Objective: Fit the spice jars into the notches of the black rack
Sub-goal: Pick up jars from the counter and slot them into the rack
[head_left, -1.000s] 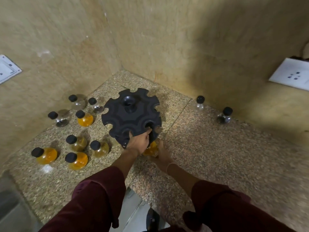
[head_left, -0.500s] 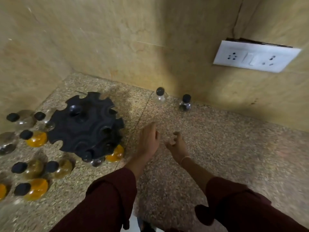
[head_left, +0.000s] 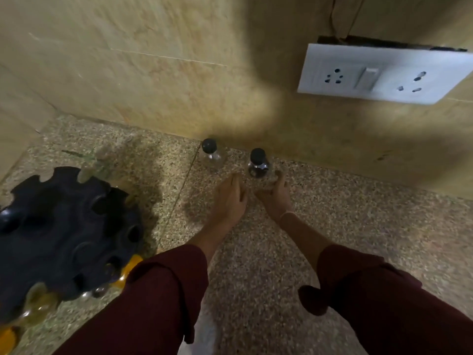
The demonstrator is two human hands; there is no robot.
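Observation:
Two small glass spice jars with black caps stand by the back wall: a clear one [head_left: 211, 156] and one with dark contents [head_left: 258, 165]. My left hand [head_left: 229, 198] lies with straight fingers just below and between them, holding nothing. My right hand [head_left: 274, 194] reaches to the dark jar's base, its fingers spread at the jar's right and its thumb below; whether it touches is unclear. The black notched rack [head_left: 64, 226] stands at the left. A yellow-filled jar [head_left: 130, 265] sits in a notch on its near edge.
More jars [head_left: 38, 303], some with yellow contents, lie at the lower left by the rack, partly cut off. A white socket plate [head_left: 384, 73] is on the wall at the upper right. The speckled stone counter [head_left: 358, 226] stretches to the right. Both sleeves are maroon.
Both hands left the rack and the yellow jar in its notch and moved right and forward to the two jars at the wall. The view swung right and closer.

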